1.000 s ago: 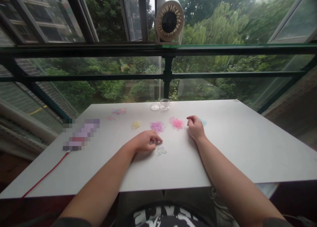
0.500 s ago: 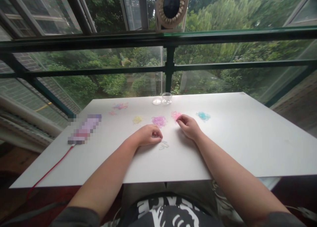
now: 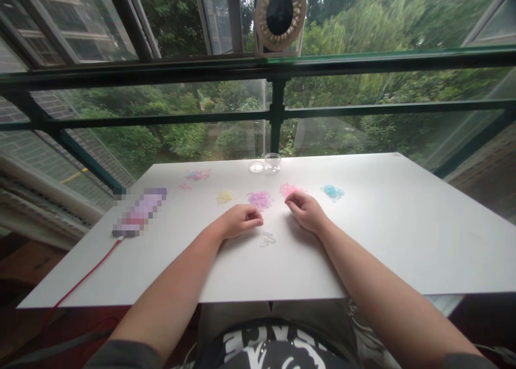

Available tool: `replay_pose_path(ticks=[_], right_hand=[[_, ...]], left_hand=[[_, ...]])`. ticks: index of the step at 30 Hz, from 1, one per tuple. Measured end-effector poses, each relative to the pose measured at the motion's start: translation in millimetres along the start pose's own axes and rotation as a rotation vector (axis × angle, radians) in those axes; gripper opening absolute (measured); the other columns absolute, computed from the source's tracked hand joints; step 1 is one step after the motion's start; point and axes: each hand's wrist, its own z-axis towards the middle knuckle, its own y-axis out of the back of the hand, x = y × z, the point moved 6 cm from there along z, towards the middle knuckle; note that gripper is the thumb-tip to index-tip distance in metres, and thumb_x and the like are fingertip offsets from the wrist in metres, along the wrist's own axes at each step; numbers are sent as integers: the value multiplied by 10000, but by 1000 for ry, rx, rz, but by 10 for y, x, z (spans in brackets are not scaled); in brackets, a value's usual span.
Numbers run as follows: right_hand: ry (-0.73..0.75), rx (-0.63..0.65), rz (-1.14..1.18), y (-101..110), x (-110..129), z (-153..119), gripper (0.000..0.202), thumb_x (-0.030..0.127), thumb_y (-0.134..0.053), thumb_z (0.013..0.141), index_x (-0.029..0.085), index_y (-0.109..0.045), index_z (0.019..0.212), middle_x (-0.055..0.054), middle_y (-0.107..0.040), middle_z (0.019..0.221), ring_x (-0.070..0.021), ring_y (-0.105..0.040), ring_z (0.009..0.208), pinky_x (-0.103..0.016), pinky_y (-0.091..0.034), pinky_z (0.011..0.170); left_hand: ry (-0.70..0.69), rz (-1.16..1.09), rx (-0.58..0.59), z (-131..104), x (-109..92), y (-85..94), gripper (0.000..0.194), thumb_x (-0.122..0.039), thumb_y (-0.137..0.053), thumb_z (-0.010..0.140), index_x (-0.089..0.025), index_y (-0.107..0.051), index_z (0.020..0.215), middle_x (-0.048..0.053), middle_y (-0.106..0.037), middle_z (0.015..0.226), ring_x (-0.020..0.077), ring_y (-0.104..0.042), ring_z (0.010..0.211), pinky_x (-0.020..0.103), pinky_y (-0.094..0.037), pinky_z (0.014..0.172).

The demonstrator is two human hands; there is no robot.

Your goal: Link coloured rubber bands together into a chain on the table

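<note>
Beside the purple pile, the left hand is half curled, the right hand nearly closed by the pink pile, and whether either holds something, I cannot tell.

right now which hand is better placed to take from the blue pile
Probably the right hand: it is nearer the blue pile, while the left hand is farther off, by the purple pile.
</note>
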Motion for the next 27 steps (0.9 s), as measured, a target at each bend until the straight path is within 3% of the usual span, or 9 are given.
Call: replay_pose_path(ticks=[5, 9, 16, 21, 27], right_hand=[[90, 180, -2, -174, 244, -87, 91, 208, -491, 731, 172, -573, 747, 44, -441, 517, -85, -390, 475, -201, -304, 468], [184, 239, -57, -292, 393, -137, 83, 183, -540, 697, 179, -581, 770, 42, -462, 555, -81, -396, 495, -194, -304, 484], [253, 168, -188, -408, 465, -172, 129, 315, -576, 715, 191, -556, 743, 37, -472, 574, -82, -391, 503, -195, -288, 505], [307, 138, -211, -416, 511, -187, 114, 218, -469, 779, 186, -531, 688, 11, -501, 607, -93, -414, 543, -196, -293, 528], [343, 184, -179, -384, 556, -198, 137, 142, -432, 756, 187, -552, 709, -11, -528, 652, -112, -451, 593, -205, -325, 564]], left_hand=[[45, -80, -60, 1, 46, 8, 217, -313, -502, 767, -143, -632, 807, 7, -605, 685, 93, -480, 596, 196, -363, 567], [37, -125, -65, 8, 43, 3, 215, -278, -490, 771, -135, -640, 826, 28, -637, 742, 104, -513, 634, 200, -386, 587], [42, -134, -89, 20, 65, -4, 251, -316, -502, 771, -119, -654, 797, 27, -609, 661, 98, -492, 593, 195, -370, 545], [49, -144, -81, 25, 67, -22, 271, -332, -493, 774, -115, -657, 779, 22, -599, 643, 89, -477, 575, 187, -358, 533], [35, -114, -53, 22, 42, -29, 298, -362, -473, 790, -118, -642, 774, 35, -621, 690, 100, -503, 607, 198, -380, 567]])
